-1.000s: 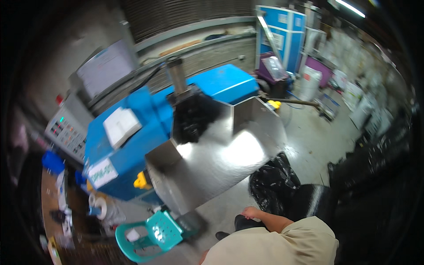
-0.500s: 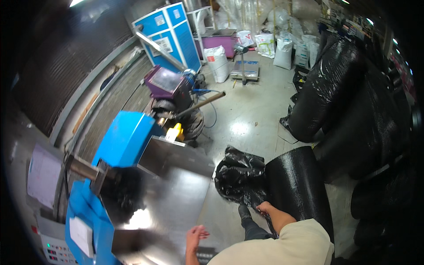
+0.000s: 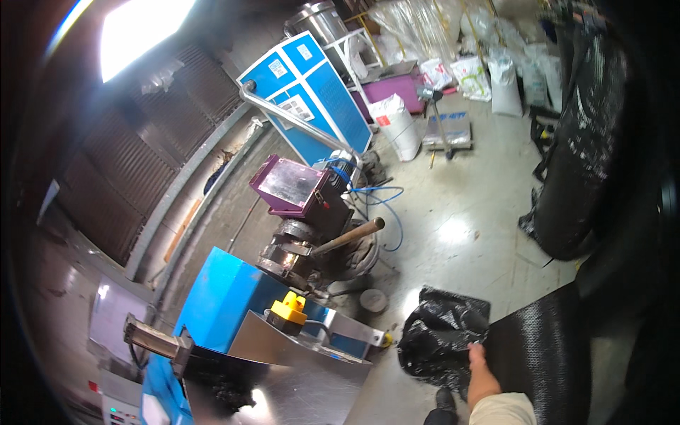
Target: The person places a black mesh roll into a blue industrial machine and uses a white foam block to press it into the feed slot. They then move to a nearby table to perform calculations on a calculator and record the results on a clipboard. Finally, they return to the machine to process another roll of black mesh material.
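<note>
My right hand [image 3: 477,354] reaches down at the lower right, its fingers closed on the edge of a crumpled black plastic sheet [image 3: 443,329]. This shiny, loose sheet lies bunched on the floor. Right beside the hand is a thick roll of black plastic with a dimpled surface [image 3: 542,347], and the sheet lies against its left side. My left hand is out of the picture. At the lower left stands a machine with a steel hopper [image 3: 312,386]; a dark, blurred heap [image 3: 230,393] sits in it.
A yellow-and-black switch box [image 3: 289,309] tops the blue machine [image 3: 223,294]. Behind are a purple-boxed motor unit [image 3: 290,185] with a protruding bar [image 3: 350,236], blue hoses, a blue cabinet [image 3: 308,88], a floor scale [image 3: 448,129] and white sacks [image 3: 504,85]. Tall black rolls [image 3: 588,163] line the right.
The view has swung so that the scene sits further right and lower. My left hand has gone out of the picture. My right hand stays at the black sheet.
</note>
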A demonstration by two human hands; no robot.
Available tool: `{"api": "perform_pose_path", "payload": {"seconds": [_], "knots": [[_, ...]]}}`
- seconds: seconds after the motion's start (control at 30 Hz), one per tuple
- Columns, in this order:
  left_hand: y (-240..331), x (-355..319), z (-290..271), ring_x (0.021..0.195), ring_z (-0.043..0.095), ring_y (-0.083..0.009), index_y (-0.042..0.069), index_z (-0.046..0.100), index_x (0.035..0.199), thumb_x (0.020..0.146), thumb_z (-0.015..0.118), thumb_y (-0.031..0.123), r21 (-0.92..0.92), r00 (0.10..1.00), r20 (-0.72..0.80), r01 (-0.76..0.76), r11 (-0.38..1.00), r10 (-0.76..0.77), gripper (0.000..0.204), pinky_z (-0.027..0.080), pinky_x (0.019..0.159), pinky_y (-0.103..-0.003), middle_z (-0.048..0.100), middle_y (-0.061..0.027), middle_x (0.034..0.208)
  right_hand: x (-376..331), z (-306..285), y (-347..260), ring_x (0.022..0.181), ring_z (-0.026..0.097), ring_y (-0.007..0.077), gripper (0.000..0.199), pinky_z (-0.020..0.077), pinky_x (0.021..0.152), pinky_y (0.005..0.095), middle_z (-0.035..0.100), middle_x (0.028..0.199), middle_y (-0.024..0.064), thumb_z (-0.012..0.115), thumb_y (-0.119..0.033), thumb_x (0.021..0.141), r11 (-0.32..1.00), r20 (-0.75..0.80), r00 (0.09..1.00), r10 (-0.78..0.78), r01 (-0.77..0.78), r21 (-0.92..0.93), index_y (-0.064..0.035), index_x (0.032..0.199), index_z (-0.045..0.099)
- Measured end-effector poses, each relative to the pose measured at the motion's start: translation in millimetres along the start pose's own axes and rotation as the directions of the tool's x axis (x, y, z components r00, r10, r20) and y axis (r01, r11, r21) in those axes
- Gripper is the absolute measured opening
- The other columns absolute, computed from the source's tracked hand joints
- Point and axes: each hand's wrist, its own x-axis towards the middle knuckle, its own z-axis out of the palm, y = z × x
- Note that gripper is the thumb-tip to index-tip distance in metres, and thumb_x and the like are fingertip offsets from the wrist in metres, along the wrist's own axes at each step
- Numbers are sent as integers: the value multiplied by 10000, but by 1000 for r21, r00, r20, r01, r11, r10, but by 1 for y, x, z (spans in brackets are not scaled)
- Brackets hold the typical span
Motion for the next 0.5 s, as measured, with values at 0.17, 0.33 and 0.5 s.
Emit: {"api": "perform_pose_path", "payload": {"seconds": [0.17, 0.33, 0.5], "knots": [[10, 1, -5, 715, 697, -199, 18, 774, 1006, 1046, 739, 391, -33, 995, -33, 93, 995, -94, 377, 552, 602, -326, 730, -88, 823, 60, 31, 31, 1384, 598, 287, 525, 432, 1192, 452, 678, 1484, 143, 722, -347, 1005, 912, 91, 989, 117, -143, 385, -58, 1443, 701], [-27, -33, 2, 730, 700, -203, 17, 777, 1020, 1048, 734, 389, -110, 974, -102, 192, 975, -203, 376, 558, 616, -331, 735, -90, 835, 48, 41, 38, 1459, 559, 297, 569, 406, 1225, 449, 619, 1580, 173, 710, -284, 1009, 936, 102, 969, 223, -242, 255, 27, 1482, 648], [17, 34, 8, 744, 704, -207, 15, 780, 1034, 1050, 729, 387, -113, 996, -4, 92, 989, -93, 376, 564, 631, -336, 740, -93, 847, 98, 51, -16, 1522, 468, 339, 630, 379, 1258, 456, 485, 1658, 244, 738, -353, 986, 871, 172, 984, 46, -123, 476, 10, 1492, 641]]}}
